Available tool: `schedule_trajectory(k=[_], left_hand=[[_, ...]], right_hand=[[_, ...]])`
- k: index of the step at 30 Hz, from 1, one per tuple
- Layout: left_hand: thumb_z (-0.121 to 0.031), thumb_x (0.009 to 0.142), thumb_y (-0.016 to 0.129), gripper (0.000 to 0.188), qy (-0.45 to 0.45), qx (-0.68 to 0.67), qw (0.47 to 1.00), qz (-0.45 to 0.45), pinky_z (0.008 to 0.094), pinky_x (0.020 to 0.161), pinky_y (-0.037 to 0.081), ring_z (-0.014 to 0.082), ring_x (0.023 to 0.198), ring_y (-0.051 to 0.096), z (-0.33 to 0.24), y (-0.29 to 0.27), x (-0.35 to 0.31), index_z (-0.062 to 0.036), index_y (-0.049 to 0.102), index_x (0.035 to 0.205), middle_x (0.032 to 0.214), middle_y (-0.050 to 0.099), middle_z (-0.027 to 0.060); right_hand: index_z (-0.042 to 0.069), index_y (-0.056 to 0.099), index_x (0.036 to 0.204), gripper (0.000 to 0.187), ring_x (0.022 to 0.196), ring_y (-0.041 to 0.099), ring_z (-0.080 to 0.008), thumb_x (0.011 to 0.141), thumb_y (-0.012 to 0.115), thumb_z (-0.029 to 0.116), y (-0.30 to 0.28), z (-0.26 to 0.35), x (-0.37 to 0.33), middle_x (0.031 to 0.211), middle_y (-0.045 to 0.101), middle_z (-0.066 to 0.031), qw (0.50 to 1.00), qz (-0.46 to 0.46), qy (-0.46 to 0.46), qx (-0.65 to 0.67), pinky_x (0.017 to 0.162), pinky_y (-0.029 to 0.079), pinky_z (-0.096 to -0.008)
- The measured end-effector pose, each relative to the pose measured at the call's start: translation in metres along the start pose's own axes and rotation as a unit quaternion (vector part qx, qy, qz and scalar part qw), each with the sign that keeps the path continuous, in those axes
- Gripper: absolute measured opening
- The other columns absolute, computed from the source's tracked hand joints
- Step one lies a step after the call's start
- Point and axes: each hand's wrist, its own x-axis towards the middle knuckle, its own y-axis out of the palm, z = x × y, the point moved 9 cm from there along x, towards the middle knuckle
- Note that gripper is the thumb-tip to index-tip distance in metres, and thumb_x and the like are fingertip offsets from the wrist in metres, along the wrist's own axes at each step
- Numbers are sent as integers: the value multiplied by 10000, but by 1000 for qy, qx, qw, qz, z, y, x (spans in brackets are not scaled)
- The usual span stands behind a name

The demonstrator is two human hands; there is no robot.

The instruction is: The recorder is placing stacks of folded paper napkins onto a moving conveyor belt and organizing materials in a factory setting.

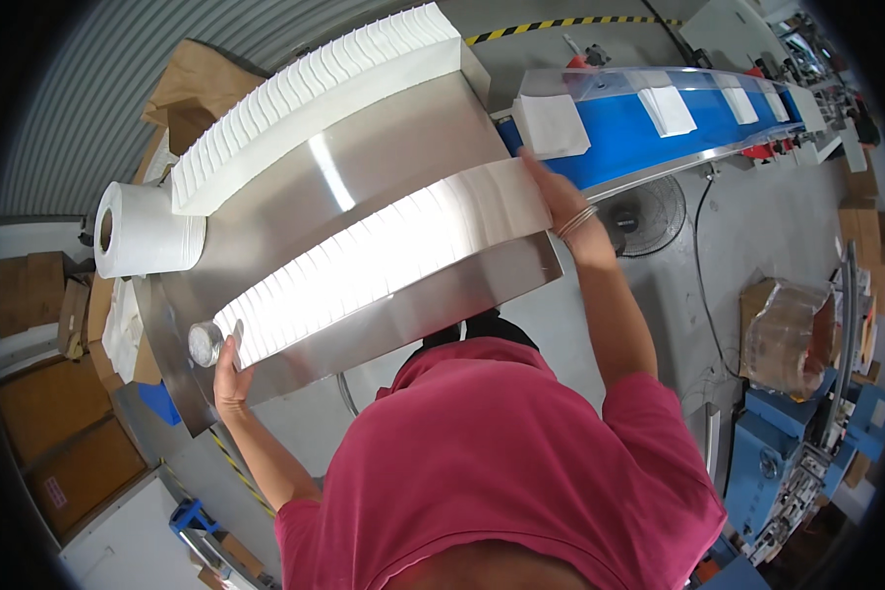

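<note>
A long near row of folded white paper tissues (364, 261) stands on edge along the front of a stainless steel table (403, 133). My left hand (231, 382) is closed at the row's left end, its thumb up beside a round silvery cylinder (206, 343); some of its fingers are hidden. Against the right end presses my right hand (563, 202), its fingers along the end face, so the row sits held between both hands. Behind it, a second row of white tissues (315, 108) lies along the table's far side.
A large white paper roll (152, 231) rests at the table's left end. To the right, a blue conveyor belt (610, 167) carries several small white tissue stacks (667, 110). Below it stands a black floor fan (647, 218). Cardboard boxes (64, 393) are at the left.
</note>
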Motion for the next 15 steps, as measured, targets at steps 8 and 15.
schedule_trajectory(k=[8, 15], left_hand=[[-349, 852, 553, 545, -10, 14, 999, -34, 386, 934, 371, 206, 1137, 473, 0, -5, 2, -72, 390, 1292, 1241, 498, 48], [-311, 815, 604, 590, 1, 1, 999, -49, 397, 948, 362, 211, 1142, 465, -1, -4, -2, -49, 381, 1293, 1245, 491, 59]], right_hand=[[-22, 570, 1059, 475, 851, 602, -170, 813, 588, 384, 24, 4, -9, 963, 617, -105, 996, -19, 15, -89, 722, 466, -287], [59, 588, 956, 267, 858, 597, -337, 777, 557, 255, 40, 36, -36, 910, 603, -235, 805, -29, -148, -573, 745, 464, -373]])
